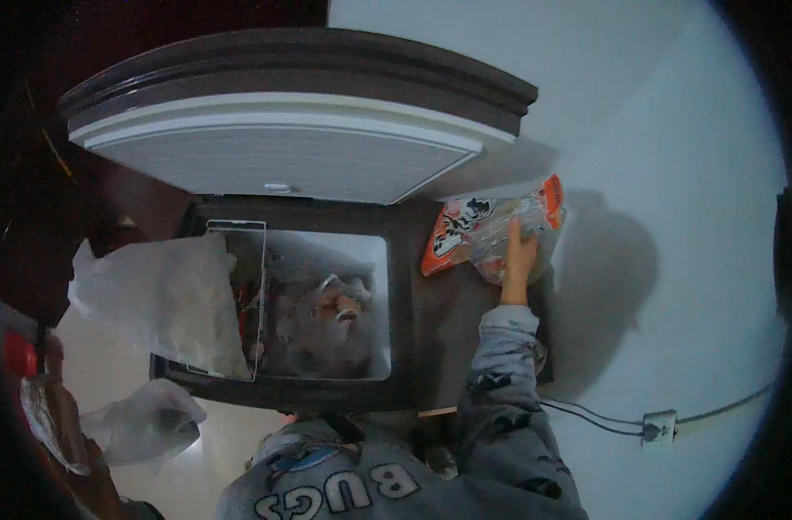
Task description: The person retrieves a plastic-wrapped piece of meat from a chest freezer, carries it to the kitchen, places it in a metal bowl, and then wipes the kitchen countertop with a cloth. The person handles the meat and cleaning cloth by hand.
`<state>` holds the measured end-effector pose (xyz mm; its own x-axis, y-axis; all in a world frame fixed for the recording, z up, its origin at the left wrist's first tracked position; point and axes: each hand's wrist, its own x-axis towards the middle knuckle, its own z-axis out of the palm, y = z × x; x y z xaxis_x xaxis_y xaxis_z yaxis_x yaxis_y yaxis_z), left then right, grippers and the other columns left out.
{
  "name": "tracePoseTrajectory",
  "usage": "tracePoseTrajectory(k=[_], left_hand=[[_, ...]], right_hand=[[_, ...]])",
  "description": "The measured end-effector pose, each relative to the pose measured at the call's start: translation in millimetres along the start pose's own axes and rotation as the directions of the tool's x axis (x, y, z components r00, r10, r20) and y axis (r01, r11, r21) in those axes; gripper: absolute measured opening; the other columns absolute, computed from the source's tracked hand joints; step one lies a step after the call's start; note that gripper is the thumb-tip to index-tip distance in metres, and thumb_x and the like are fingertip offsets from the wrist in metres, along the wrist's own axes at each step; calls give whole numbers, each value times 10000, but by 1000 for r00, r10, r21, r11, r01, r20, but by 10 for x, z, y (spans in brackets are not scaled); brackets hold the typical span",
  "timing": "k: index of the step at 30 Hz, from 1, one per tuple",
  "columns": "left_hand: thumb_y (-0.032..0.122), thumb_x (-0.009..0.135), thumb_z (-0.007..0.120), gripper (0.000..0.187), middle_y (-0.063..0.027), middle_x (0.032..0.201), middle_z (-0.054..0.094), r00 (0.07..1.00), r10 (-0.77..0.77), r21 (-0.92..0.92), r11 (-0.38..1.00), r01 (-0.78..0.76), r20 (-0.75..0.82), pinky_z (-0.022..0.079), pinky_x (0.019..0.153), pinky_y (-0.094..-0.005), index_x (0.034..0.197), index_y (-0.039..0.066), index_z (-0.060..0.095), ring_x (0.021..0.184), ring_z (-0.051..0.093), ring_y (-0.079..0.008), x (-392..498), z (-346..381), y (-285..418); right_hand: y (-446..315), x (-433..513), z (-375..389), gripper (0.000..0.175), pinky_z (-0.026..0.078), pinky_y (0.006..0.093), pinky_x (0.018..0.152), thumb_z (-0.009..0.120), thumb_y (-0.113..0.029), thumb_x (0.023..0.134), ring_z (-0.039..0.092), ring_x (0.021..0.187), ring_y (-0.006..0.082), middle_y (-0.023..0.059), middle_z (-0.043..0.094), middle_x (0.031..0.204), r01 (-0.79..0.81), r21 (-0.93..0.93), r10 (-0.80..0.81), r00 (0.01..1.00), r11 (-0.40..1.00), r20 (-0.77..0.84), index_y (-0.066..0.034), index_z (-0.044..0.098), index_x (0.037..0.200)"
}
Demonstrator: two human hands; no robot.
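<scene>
My right hand point(521, 253) grips a clear plastic bag point(480, 227) with orange ends and bold dark printing, above a dark surface point(438, 338) right of the freezer. The bag's contents are hard to make out. Only a small part of my left hand point(288, 416) shows, low at the front edge of the chest freezer point(344, 398); its fingers are mostly hidden. Inside the open freezer lie frosty packages point(324, 325), dim and blurred. A white wire basket point(261, 305) sits at its left, with a whitish plastic bag point(168, 292) draped over it.
The raised freezer lid point(285, 156) stands behind the opening. A white wall point(682, 260) bounds the right, with an outlet point(658, 428) and cords. At lower left, another person's arm point(100, 474) appears near a translucent plastic bag point(146, 422).
</scene>
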<state>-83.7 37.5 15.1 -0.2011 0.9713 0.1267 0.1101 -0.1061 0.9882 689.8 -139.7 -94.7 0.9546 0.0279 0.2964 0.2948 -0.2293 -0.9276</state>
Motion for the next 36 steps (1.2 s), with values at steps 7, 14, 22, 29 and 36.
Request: tracePoseTrajectory(k=[7,14,22,29,36], left_hand=[[237,912,531,532,-178,1353,404,912,408,760,605,-238,-39,392,975,-403,1379,79,333,1158,472,-297,-697,259,171],[246,917,499,557,-148,1404,362,959,266,-235,942,-238,96,429,978,-405,1404,84,282,1249,425,-282,-807,419,150],[217,857,608,604,-158,1357,417,982,-80,-811,554,187,172,430,984,-424,1375,85,328,1186,495,-299,-718,585,336],[187,896,530,513,-144,1388,388,954,0,-759,605,238,299,437,969,-420,1366,102,345,1232,453,-259,-464,555,175],[231,901,527,513,-134,1351,393,956,-185,-354,930,96,-227,436,861,-368,1368,112,349,1126,478,-242,-343,-128,-166]], right_hand=[[153,379,236,570,450,370,811,651,-431,740,606,931,310,229,630,974,50,-230,-78,990,972,-115,73,614,1004],[-182,207,101,401,496,357,520,637,-317,780,626,607,229,183,642,793,-32,-324,74,990,946,119,82,605,807],[-1016,-781,-216,206,519,266,557,586,-162,878,625,748,163,112,644,919,-124,348,30,964,929,264,15,605,982],[-909,-1622,319,246,547,289,590,596,-148,870,639,823,190,128,638,973,-311,333,112,858,890,502,20,582,1050],[37,-2638,1548,353,508,284,626,625,-197,852,581,797,167,73,562,983,-333,286,46,719,898,693,9,525,1121]])
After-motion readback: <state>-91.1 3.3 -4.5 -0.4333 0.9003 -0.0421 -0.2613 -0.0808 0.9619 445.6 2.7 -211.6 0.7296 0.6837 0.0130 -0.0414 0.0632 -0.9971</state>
